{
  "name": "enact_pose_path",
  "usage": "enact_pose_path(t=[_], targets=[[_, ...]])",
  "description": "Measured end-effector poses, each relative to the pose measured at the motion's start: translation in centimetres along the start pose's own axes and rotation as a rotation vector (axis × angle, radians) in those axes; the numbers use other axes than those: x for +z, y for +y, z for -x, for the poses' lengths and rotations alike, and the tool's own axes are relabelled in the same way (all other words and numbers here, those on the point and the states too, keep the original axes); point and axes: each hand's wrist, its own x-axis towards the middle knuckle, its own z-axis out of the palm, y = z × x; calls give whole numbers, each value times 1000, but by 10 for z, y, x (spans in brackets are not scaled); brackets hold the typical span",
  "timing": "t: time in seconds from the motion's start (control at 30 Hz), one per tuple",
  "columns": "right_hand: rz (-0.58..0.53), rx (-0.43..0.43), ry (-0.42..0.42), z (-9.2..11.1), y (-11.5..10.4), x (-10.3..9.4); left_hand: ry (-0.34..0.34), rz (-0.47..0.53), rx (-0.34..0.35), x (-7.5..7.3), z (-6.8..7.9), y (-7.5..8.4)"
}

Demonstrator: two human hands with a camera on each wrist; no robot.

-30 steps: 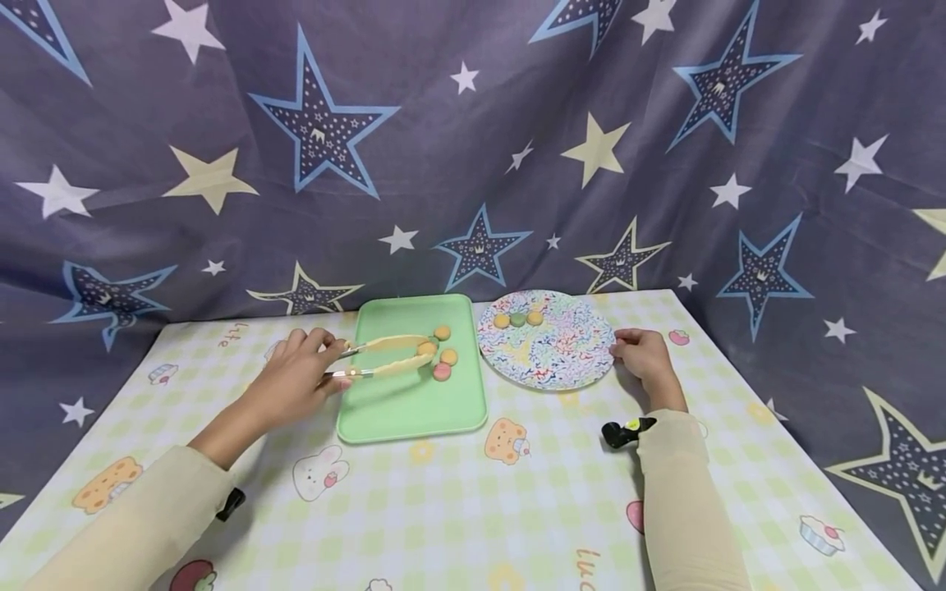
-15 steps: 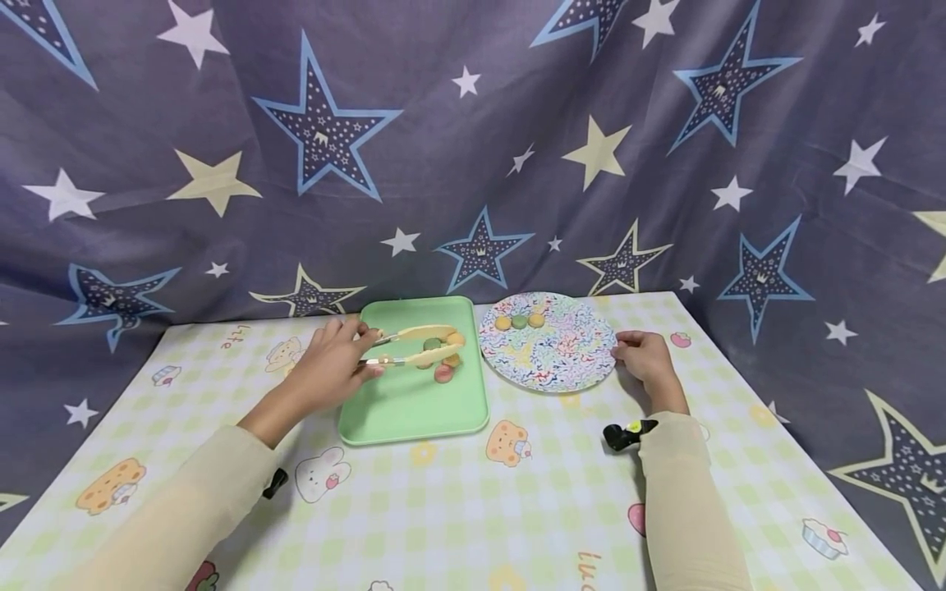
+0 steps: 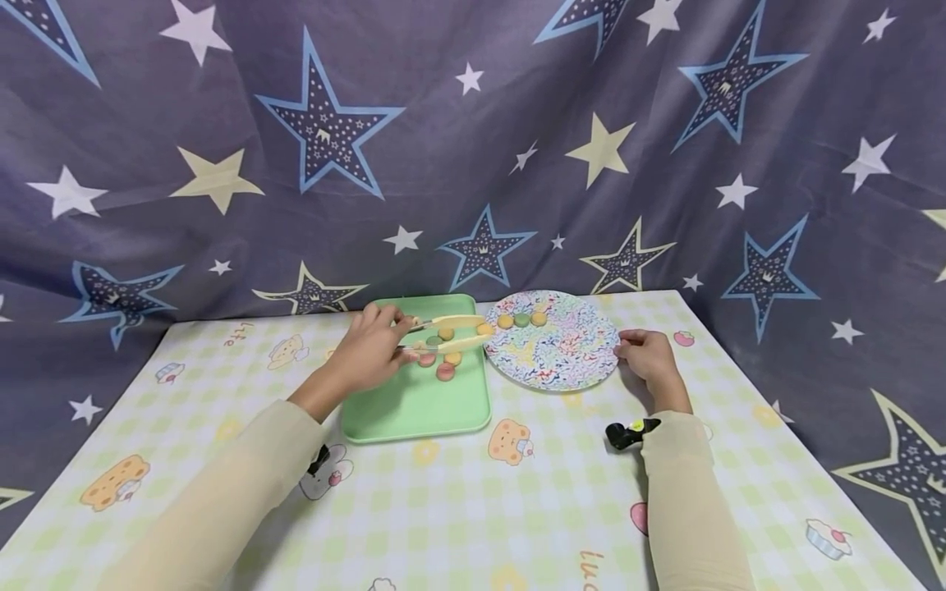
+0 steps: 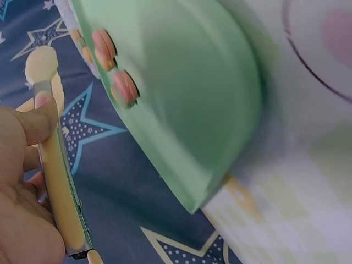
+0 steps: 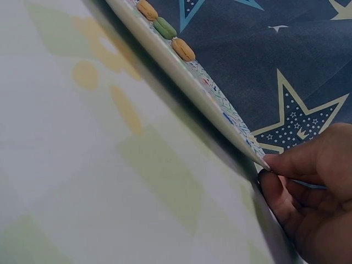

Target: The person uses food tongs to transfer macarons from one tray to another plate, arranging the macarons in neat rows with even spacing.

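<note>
My left hand [image 3: 367, 349] holds a pair of tongs [image 3: 456, 321] with cream-coloured tips over the green tray [image 3: 414, 414]. Between the tips is a yellow macaron [image 3: 484, 329], over the gap where tray and plate meet. In the left wrist view the thumb presses along the handle of the tongs [image 4: 59, 187]. My right hand [image 3: 649, 361] pinches the right rim of a round speckled plate [image 3: 565, 361], thumb and finger on its edge in the right wrist view. On the plate a green macaron [image 3: 521, 320] sits in a row between two yellow ones.
Several macarons lie on the tray, among them a pink macaron [image 3: 445, 372] and a yellow macaron [image 3: 453, 359]. A checked tablecloth [image 3: 443, 517] covers the table. Behind it hangs a dark star-patterned curtain [image 3: 414, 164].
The left hand has moved right with the tongs, carrying the yellow macaron from the group on the tray to the plate's left edge. The right hand has stayed at the plate's rim.
</note>
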Motion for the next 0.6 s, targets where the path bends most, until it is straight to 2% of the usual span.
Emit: enact_pose_path(t=[0.27, 0.6], targets=[[-9, 18, -13, 2, -2, -1, -32, 46, -1, 9, -15, 12], [-3, 19, -16, 0, -4, -2, -87, -15, 12, 21, -30, 21]])
